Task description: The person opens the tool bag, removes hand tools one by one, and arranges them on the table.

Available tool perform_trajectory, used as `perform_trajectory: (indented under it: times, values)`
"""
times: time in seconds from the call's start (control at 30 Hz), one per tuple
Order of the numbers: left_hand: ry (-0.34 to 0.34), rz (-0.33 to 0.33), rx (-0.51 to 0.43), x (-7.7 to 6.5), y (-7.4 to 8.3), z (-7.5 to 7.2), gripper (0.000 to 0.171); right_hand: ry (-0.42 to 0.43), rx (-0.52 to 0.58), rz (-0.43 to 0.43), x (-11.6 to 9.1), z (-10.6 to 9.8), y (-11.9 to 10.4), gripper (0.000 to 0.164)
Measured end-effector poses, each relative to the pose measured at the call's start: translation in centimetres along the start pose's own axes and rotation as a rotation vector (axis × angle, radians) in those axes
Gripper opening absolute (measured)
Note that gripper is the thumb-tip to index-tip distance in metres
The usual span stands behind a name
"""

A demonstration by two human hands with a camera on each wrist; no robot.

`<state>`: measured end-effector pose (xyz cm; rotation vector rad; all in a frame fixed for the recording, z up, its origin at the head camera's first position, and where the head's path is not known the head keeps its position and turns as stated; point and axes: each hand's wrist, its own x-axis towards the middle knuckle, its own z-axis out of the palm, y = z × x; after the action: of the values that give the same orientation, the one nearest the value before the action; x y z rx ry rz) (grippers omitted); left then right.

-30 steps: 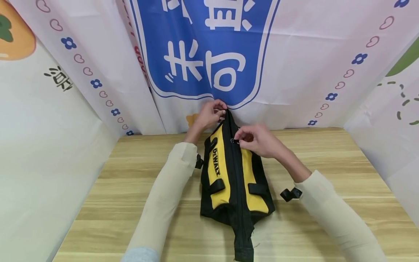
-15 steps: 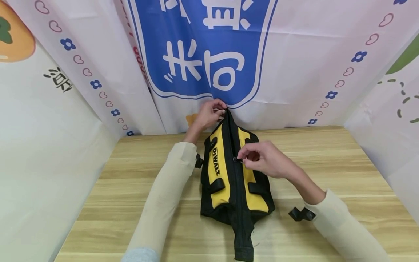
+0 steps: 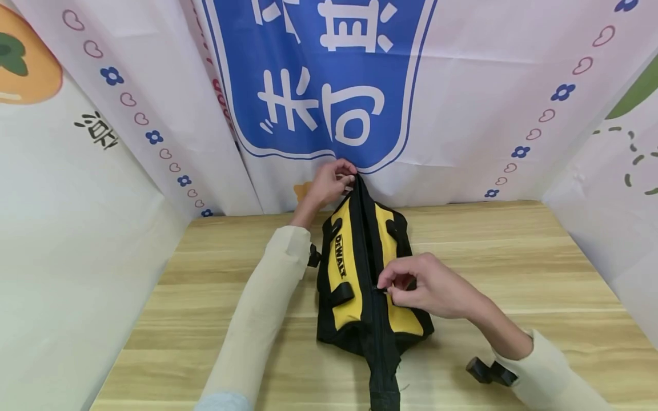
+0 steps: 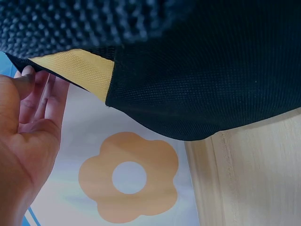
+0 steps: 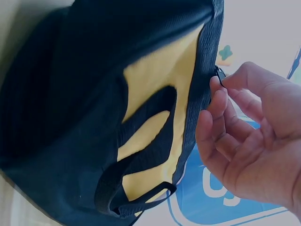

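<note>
Lying in the middle of the wooden table (image 3: 514,268), the yellow and black tool bag (image 3: 354,279) points its far end to 12 o'clock. The left hand (image 3: 329,182) pinches this far end and holds it up. The right hand (image 3: 432,288), at 3 o'clock of the bag, pinches the zipper pull (image 3: 379,290) between thumb and fingers.

Staged booth: printed banners (image 3: 329,85) enclose wooden table (image 3: 514,268).

The tool bag (image 3: 367,274) near strap end runs off the head view's bottom edge; its inside stays hidden
</note>
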<state>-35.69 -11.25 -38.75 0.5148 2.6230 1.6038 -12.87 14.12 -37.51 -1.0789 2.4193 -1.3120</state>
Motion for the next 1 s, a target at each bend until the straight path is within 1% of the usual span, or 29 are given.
perform_trajectory:
  times: [0.17, 0.3, 0.47, 0.6, 0.7, 0.83, 0.93, 1.0]
  values:
    - [0.007, 0.010, -0.003, 0.1, 0.2, 0.0, 0.009, -0.032, 0.041, -0.058, -1.2, 0.4, -0.6, 0.026]
    - [0.010, 0.008, -0.008, 0.2, 0.1, 0.1, 0.009, -0.039, 0.040, -0.115, -1.9, 0.8, -1.0, 0.027]
    - [0.014, 0.025, -0.004, 0.2, 0.1, 0.2, 0.009, -0.047, 0.043, -0.143, -2.7, 1.0, -1.2, 0.028]
    - [0.013, 0.018, -0.005, 0.4, 0.0, 0.3, 0.009, -0.070, 0.045, -0.169, -3.2, 1.2, -1.6, 0.031]
    - [0.010, 0.016, -0.012, 0.4, -0.1, 0.2, 0.009, -0.084, 0.040, -0.174, -3.4, 1.2, -1.7, 0.031]
    - [-0.011, 0.038, -0.026, 0.2, -0.4, 0.0, 0.013, -0.095, 0.043, -0.157, -3.3, 1.0, -1.4, 0.028]
    - [-0.038, 0.054, -0.044, -0.3, -0.6, -0.3, 0.022, -0.081, 0.047, -0.149, -3.0, 0.5, -1.0, 0.024]
    - [-0.050, 0.060, -0.042, -1.0, -0.7, -0.6, 0.028, -0.052, 0.038, -0.130, -2.8, 0.1, -0.6, 0.021]
